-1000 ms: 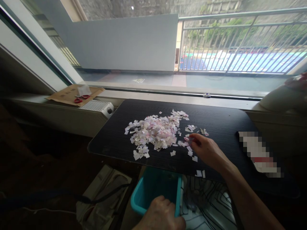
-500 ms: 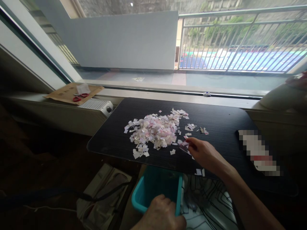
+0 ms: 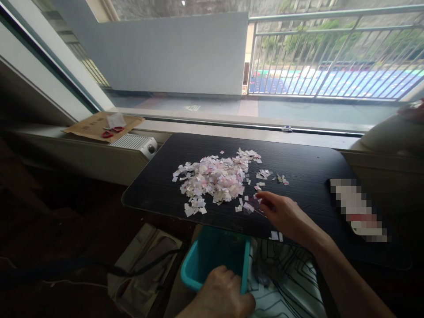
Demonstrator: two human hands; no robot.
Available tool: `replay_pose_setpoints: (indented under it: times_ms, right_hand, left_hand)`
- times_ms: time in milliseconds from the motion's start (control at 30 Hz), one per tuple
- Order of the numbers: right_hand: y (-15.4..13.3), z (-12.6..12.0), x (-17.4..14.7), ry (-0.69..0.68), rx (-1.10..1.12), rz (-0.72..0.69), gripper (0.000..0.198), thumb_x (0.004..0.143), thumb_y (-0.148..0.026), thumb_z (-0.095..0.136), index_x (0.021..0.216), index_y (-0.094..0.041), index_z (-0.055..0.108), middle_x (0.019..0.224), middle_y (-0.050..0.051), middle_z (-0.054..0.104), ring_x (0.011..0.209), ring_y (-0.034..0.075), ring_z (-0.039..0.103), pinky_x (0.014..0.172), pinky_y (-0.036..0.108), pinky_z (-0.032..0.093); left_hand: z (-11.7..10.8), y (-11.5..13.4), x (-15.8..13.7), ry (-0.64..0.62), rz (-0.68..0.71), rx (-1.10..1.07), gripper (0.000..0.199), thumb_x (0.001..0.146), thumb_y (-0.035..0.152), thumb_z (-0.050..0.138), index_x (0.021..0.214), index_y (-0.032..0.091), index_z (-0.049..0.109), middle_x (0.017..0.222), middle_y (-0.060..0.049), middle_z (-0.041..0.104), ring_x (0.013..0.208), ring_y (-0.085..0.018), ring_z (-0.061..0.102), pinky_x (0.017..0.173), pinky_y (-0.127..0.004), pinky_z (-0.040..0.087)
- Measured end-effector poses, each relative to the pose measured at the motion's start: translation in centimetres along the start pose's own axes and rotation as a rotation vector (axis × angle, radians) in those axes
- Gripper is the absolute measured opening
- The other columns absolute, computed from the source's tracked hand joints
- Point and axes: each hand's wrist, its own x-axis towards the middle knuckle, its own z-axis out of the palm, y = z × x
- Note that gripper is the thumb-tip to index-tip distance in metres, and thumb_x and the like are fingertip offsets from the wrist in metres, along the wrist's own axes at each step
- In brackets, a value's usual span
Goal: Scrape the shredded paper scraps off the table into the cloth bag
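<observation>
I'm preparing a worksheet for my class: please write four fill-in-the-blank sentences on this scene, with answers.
1. The left hand grips the upper edge, or ____, of the turquoise bin.
2. In the picture, the right hand is to the ____ of the heap of paper scraps.
3. The colour of the tabletop is ____.
4. The scissors on the brown envelope have ____ handles.

Missing words: rim; right; black; red.

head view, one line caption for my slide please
Left hand holds a teal bin at the near edge of a black table; right hand is beside a pile of small paper scraps.
</observation>
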Motion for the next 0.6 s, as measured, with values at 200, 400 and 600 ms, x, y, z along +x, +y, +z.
replay_pose_setpoints:
  times_ms: [200,400,600]
  right_hand:
    - [0.6,-0.4,-1.4,0.000,-0.078,0.063,0.034,0.087,-0.024,0.042,0.111,-0.017,0.065,0.087,0.007,0.073,0.072,0.019,0.067,0.063,0.026,0.044]
    - [-0.8,0.1,-1.6,-0.034,-0.041,0.042,0.033,0.087,-0.021,0.042,0.112,-0.018,0.064,0.084,0.006,0.072,0.067,0.018,0.065,0.060,0.025,0.043]
    - [-1.1,0.5,-2.2,-0.036,-0.025,0.017,0.033,0.089,-0.022,0.041,0.113,-0.018,0.063,0.087,0.006,0.072,0.071,0.018,0.065,0.063,0.025,0.044]
  left_hand:
    - [-0.7,0.1,0.2,-0.086,0.004,0.005,0.024,0.071,0.033,0.075,0.067,0.022,0.054,0.055,0.000,0.049,0.048,-0.017,0.044,0.047,-0.027,0.027]
    - [-1.2,0.3,0.4,-0.131,-0.002,-0.016,0.021,0.075,0.034,0.073,0.071,0.021,0.057,0.057,0.000,0.051,0.051,-0.018,0.048,0.049,-0.026,0.033]
    - [-1.9,0.4,0.4,-0.171,-0.024,-0.041,0.019,0.077,0.033,0.072,0.073,0.020,0.058,0.060,-0.001,0.054,0.054,-0.019,0.052,0.051,-0.027,0.035]
